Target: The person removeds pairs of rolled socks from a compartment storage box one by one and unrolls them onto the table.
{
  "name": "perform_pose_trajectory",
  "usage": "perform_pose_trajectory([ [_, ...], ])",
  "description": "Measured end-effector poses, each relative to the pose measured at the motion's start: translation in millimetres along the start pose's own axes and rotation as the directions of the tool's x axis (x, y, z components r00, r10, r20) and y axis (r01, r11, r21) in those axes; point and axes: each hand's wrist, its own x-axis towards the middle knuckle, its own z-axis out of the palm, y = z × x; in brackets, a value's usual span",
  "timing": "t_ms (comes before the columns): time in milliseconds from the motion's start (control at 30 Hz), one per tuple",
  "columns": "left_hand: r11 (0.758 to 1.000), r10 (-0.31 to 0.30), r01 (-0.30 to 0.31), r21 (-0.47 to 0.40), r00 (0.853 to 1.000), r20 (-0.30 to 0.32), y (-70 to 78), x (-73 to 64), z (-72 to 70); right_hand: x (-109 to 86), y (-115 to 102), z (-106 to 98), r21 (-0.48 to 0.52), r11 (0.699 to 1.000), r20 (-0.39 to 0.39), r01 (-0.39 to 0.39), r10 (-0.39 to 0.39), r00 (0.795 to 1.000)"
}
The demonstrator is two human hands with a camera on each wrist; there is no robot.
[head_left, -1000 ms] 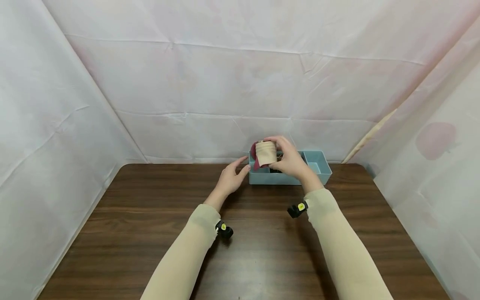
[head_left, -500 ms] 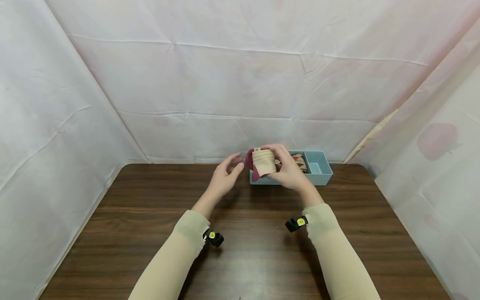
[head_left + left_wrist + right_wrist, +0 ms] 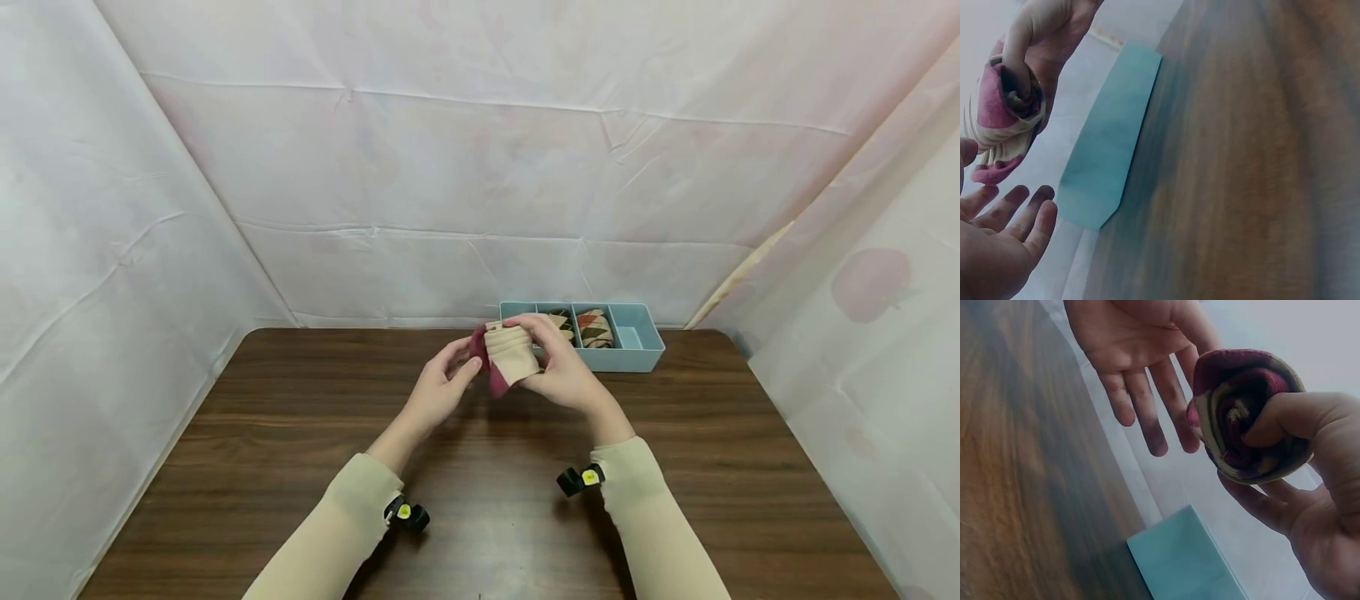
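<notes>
My right hand (image 3: 566,371) grips a rolled sock (image 3: 512,354), cream with maroon ends, above the table. In the right wrist view the spiral end of the rolled sock (image 3: 1244,419) faces the camera, with my thumb pushed into the roll and my fingers around its outside. My left hand (image 3: 438,387) is held palm up and open, its spread fingertips right at the maroon side of the roll. From the left wrist view, the fingers of my left hand (image 3: 997,237) lie just below the sock.
Behind my hands, a light blue divided box (image 3: 630,360) stands at the table's back edge. Argyle rolled socks (image 3: 595,330) sit in its two middle compartments. Pale cloth (image 3: 480,167) hangs behind the brown wooden table (image 3: 300,417).
My right hand has brought the rolled sock out from over the box, toward me and to the left. My left hand has left the box's left end and come back beside the sock.
</notes>
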Motion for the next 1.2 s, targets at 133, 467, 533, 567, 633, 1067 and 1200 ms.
perform_pose_trajectory([
  [133, 0.999, -0.031, 0.031, -0.041, 1.000, -0.001, -1.5, -10.8, -0.2, -5.1, -4, 7, 0.034, 0.999, 0.024, 0.020, -0.021, 0.999],
  [467, 0.981, -0.072, 0.066, -0.181, 0.997, -0.027, -2.6, -32.6, -4.3, -15.4, -8, 22, 0.207, 0.978, 0.136, -0.001, -0.028, 0.990],
  [533, 0.977, -0.095, 0.088, -0.195, 0.995, -0.030, -3.3, -38.0, -5.7, -17.1, -9, 25, 0.248, 0.969, 0.160, 0.019, -0.060, 0.985],
  [567, 0.975, -0.106, 0.097, -0.198, 0.994, -0.032, -4.2, -40.6, -6.4, -17.8, -8, 26, 0.265, 0.964, 0.171, 0.028, -0.076, 0.982],
  [633, 0.972, -0.126, 0.116, -0.203, 0.991, -0.037, -5.7, -45.6, -7.9, -18.8, -7, 29, 0.280, 0.959, 0.189, 0.038, -0.094, 0.977],
  [1067, 0.939, -0.170, 0.161, -0.304, 0.986, -0.001, -12.7, -68.1, -17.8, -22.1, -3, 46, 0.406, 0.909, 0.292, -0.090, -0.036, 0.956],
  [1200, 0.936, -0.182, 0.165, -0.310, 0.983, -0.026, -14.1, -70.2, -17.5, -22.4, 2, 51, 0.382, 0.919, 0.294, -0.098, -0.020, 0.955],
])
